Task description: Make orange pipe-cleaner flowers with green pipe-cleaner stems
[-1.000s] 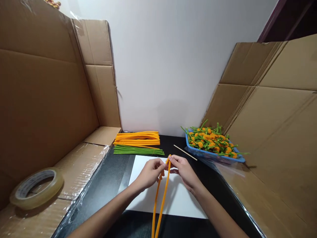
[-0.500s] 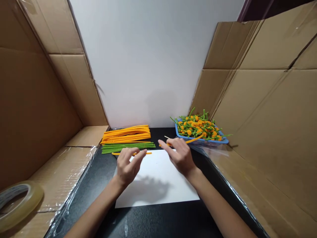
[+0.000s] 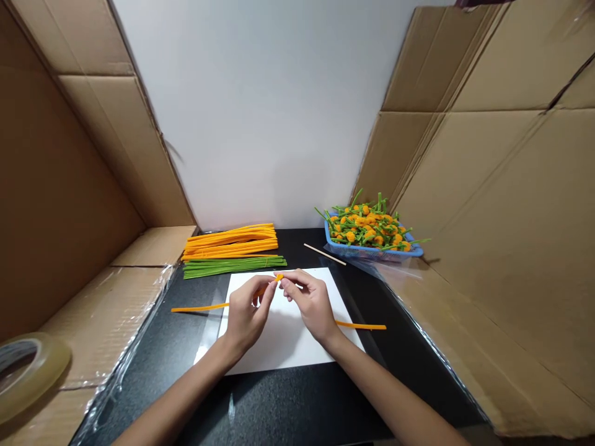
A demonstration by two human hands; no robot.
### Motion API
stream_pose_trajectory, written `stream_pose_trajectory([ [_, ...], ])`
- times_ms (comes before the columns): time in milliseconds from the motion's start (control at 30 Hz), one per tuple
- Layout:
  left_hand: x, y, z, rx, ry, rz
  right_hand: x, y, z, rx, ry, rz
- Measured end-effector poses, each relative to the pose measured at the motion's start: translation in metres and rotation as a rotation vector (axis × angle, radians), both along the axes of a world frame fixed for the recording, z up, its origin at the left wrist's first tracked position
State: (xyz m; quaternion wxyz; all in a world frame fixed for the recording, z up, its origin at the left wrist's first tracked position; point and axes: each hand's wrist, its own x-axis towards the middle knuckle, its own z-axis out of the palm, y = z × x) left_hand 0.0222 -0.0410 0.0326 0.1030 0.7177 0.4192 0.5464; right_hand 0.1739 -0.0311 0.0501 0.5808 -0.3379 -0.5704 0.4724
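Above a white sheet of paper (image 3: 288, 347), my left hand (image 3: 244, 313) and my right hand (image 3: 313, 306) meet, thumbs and fingers pinched on orange pipe cleaner (image 3: 279, 277). A small orange fold shows between the fingertips. One long orange end sticks out left past my left hand, and another comes out right beyond my right wrist. Whether both ends belong to a single piece is hidden by the hands. Behind my left hand lie a bundle of orange pipe cleaners (image 3: 232, 243) and a bundle of green pipe cleaners (image 3: 232, 266).
A blue basket (image 3: 372, 251) full of orange and green pipe-cleaner pieces stands at the back right. A thin wooden stick (image 3: 324, 254) lies before it on the black table (image 3: 279, 402). Cardboard walls (image 3: 511, 217) flank the table; a tape roll (image 3: 56, 371) sits at left.
Both hands have come together over the paper, where they were apart with orange pipe cleaner at each. The wooden stick, earlier mostly behind my right hand, now shows fully. The view shifted slightly.
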Motion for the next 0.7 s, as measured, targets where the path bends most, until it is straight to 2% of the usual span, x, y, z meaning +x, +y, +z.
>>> stream_pose_trajectory([
  [200,0.0017,-0.0014,0.0035,-0.086,-0.040,-0.042,-0.0009,-0.0022,-0.0018,0.009,-0.003,-0.044],
  [367,0.0007,-0.0024,0.0053,-0.106,-0.050,-0.020,-0.0029,-0.0022,-0.0041,-0.087,0.053,-0.041],
  [700,0.0016,-0.0016,0.0074,-0.047,-0.078,0.029,-0.0005,-0.0015,-0.0020,-0.059,0.013,-0.056],
])
